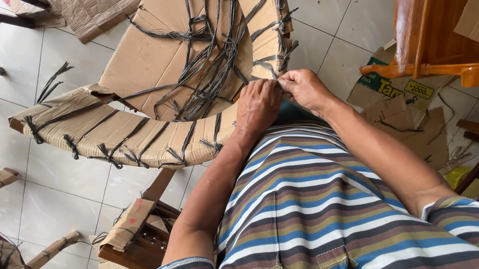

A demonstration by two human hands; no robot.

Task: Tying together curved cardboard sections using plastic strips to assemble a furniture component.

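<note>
Cardboard-wrapped curved frame (132, 134) being bound with dark strapping (208, 66). Left hand (257, 106) and right hand (305, 89) being pressed together at frame's near inner edge, fingers pinched narrow on strap end (277, 79). Many ties being shown already knotted leftward along frame; this one judged unfinished.

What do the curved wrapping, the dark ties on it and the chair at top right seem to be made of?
Curved wrapping: matte brown corrugated cardboard, judging by creases and torn edges. Dark ties: probably thin plastic strapping, flat, frayed at the knots. Chair: glossy varnished wood, by grain and shine.
</note>
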